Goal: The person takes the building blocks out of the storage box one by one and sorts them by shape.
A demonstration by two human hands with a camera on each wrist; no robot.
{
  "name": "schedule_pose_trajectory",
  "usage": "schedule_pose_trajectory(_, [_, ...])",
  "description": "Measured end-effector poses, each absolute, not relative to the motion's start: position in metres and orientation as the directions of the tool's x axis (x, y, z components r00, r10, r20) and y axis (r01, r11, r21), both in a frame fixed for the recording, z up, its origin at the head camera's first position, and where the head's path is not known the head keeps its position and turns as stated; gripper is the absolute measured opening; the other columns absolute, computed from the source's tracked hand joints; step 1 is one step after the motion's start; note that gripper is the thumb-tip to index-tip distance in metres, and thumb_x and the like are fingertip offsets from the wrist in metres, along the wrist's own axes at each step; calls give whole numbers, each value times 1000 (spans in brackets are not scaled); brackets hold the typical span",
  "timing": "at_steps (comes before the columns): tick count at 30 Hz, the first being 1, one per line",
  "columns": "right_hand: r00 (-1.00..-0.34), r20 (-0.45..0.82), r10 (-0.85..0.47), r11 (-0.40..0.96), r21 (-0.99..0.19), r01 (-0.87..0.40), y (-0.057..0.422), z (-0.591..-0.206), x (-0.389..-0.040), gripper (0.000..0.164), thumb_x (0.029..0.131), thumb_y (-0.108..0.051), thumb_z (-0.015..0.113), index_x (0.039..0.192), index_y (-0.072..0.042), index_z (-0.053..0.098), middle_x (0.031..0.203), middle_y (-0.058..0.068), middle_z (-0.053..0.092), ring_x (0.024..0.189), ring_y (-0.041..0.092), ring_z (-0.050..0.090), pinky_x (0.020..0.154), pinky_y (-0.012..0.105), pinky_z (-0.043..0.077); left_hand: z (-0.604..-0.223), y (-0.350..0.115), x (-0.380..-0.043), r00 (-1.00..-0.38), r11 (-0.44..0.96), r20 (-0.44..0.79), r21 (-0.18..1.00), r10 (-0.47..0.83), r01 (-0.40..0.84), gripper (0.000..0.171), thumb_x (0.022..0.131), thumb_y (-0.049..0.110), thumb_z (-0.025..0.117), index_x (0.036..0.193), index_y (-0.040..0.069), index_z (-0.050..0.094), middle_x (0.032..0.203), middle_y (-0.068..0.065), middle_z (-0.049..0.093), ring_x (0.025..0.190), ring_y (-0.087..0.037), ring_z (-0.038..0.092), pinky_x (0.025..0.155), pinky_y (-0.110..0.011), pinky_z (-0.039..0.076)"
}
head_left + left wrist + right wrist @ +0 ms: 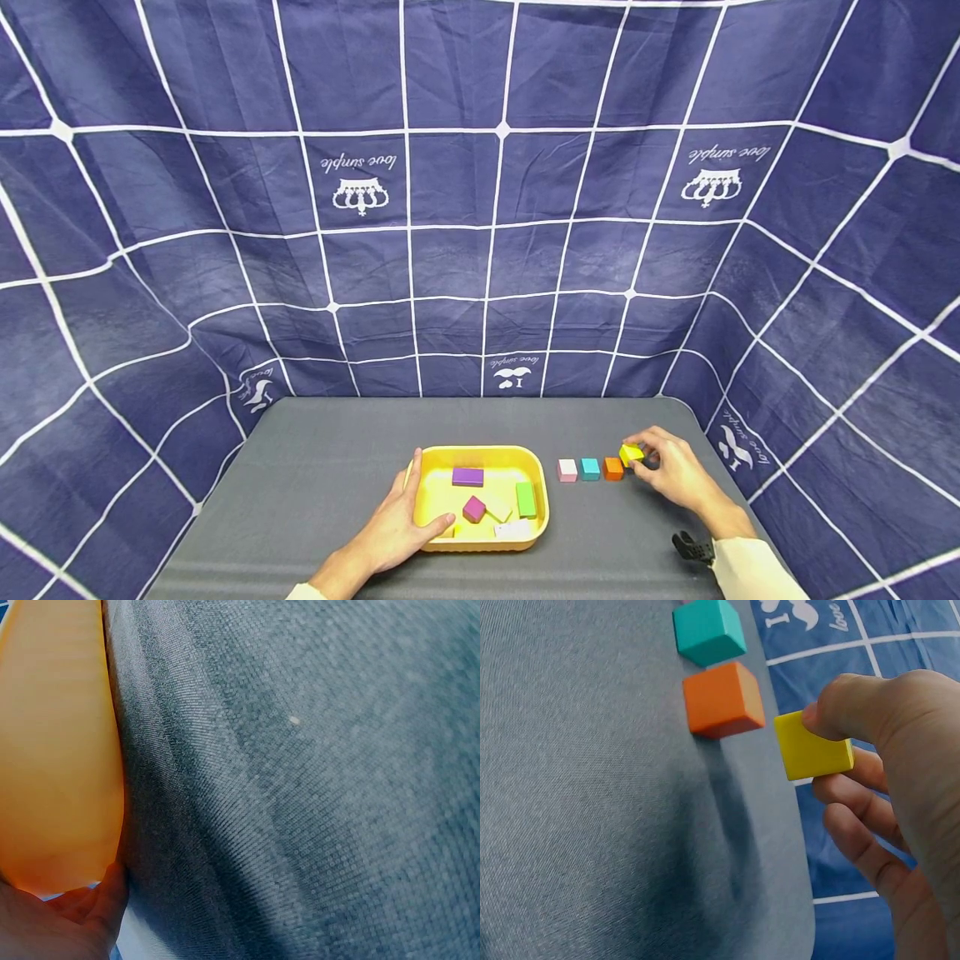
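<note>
My right hand [671,468] pinches a yellow cube [810,750] between thumb and fingers, raised off the table at the right end of a row of cubes. In that row stand an orange cube [718,703], a teal cube [705,634] and a pink cube [567,471]. My left hand [393,518] holds the near left corner of a yellow plastic tray [480,544], its fingers along the left side and its thumb at the near rim. Inside the tray lie a purple block [468,477], a magenta cube [473,510], a green block [526,500] and paler blocks.
The grey cloth-covered table [330,467] carries the tray and the cube row. A blue curtain [450,267] with white grid lines stands behind and at both sides. A black strap [692,547] is at my right wrist.
</note>
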State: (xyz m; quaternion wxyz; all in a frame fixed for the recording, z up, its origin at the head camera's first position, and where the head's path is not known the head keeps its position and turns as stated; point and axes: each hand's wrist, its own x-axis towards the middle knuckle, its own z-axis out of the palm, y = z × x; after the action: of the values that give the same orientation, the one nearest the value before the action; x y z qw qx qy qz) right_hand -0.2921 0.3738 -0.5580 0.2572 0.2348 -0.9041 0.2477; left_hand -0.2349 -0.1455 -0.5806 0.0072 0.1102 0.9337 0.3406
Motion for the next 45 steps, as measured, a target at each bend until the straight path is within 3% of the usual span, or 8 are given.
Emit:
schedule_pose_trajectory(27, [-874, 437, -213, 803, -431, -412, 382, -584, -288, 36, 78, 0, 103, 107, -12, 87, 97, -5, 75, 80, 6, 66, 69, 20, 55, -583, -146, -235, -976, 737, 57, 646, 209, 196, 132, 94, 63, 91, 187, 4, 18, 175, -25, 50, 149, -39, 66, 127, -65, 53])
schedule_pose_trajectory(45, [-864, 454, -217, 797, -429, -425, 381, -586, -288, 36, 78, -1, 104, 109, -12, 87, 99, -4, 77, 79, 8, 68, 68, 22, 58, -583, -146, -236, -975, 738, 57, 645, 216, 201, 132, 95, 64, 89, 187, 5, 16, 176, -26, 49, 152, -41, 64, 127, -66, 52])
